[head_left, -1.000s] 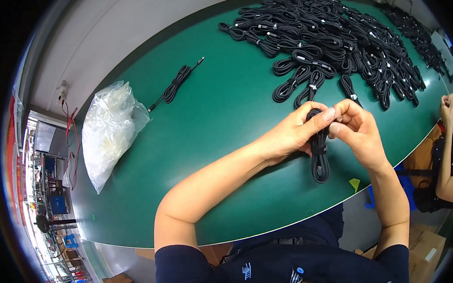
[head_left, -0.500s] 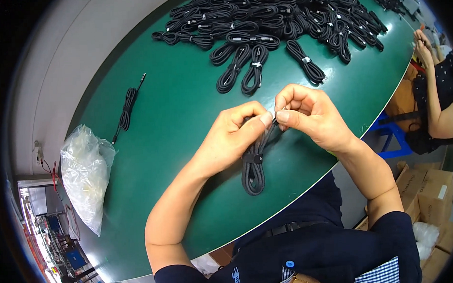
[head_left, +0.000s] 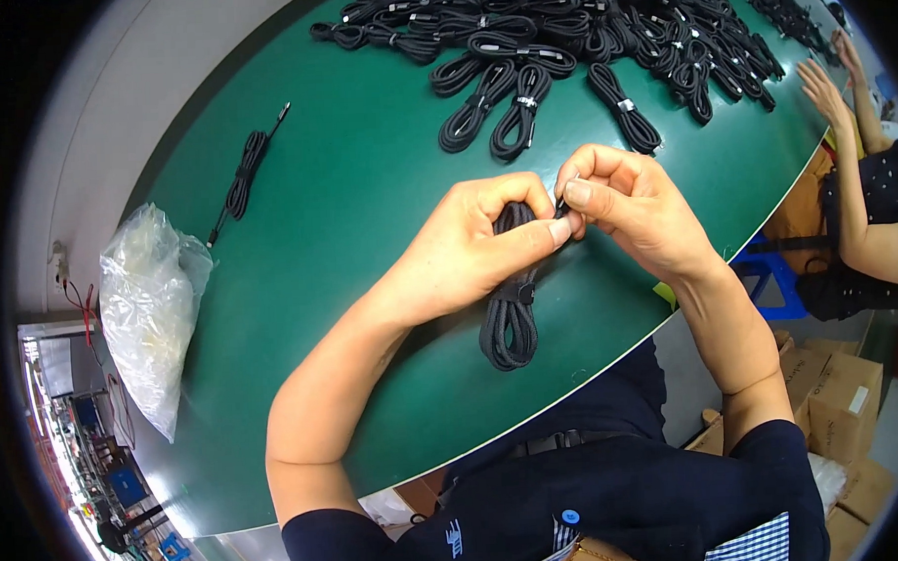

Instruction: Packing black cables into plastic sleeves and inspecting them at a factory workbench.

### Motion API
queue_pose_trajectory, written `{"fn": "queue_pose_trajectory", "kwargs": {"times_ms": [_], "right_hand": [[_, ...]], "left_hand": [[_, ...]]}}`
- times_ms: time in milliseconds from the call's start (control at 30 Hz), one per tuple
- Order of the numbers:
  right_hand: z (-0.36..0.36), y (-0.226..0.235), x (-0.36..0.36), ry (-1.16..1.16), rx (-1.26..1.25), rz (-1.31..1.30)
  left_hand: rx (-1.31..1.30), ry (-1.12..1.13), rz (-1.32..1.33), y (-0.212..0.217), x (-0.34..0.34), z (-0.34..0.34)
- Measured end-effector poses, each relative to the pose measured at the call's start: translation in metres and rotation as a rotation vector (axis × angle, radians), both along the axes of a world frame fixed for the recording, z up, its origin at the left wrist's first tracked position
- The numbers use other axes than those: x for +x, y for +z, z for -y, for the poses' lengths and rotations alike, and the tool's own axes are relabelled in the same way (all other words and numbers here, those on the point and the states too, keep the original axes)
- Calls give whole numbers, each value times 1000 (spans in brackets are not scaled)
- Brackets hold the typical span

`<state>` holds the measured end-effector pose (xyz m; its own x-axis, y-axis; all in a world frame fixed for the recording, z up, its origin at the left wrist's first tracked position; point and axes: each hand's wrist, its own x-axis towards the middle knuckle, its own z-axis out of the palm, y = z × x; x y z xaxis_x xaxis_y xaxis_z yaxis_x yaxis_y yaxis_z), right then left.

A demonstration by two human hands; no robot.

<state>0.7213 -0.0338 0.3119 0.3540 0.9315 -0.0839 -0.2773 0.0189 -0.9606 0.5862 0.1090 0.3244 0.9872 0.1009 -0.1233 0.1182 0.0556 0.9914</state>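
Note:
A coiled black braided cable (head_left: 511, 333), bound round its middle with a dark strap, hangs from my left hand (head_left: 477, 235) above the green table (head_left: 302, 315). My left thumb and fingers are closed on the upper part of the coil. With thumb and fingers pinched together, my right hand (head_left: 632, 200) holds a small dark end of the cable close to my left thumb tip. The fingers partly cover that end, so its exact shape is hidden.
Many coiled black cables (head_left: 559, 24) are heaped at the far side. A single coil (head_left: 247, 174) lies at the left, beyond a clear plastic bag (head_left: 153, 311). A co-worker's hand (head_left: 826, 94) shows at far right, above a blue stool (head_left: 771, 284) and cardboard boxes (head_left: 844, 405).
The view has shifted slightly. Both hands keep their grip on the cable, with the coil turned a little more upright. The co-worker's hands have moved apart.

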Motion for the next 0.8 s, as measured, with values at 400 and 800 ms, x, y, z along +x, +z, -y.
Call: {"fn": "queue_pose_trajectory", "kwargs": {"times_ms": [400, 800], "right_hand": [[0, 6, -31, -115, 368, 1121], [-13, 18, -15, -262, 419, 1169]], "left_hand": [[-769, 481, -59, -25, 11, -13], [-757, 62, -278, -17, 5, 6]]}}
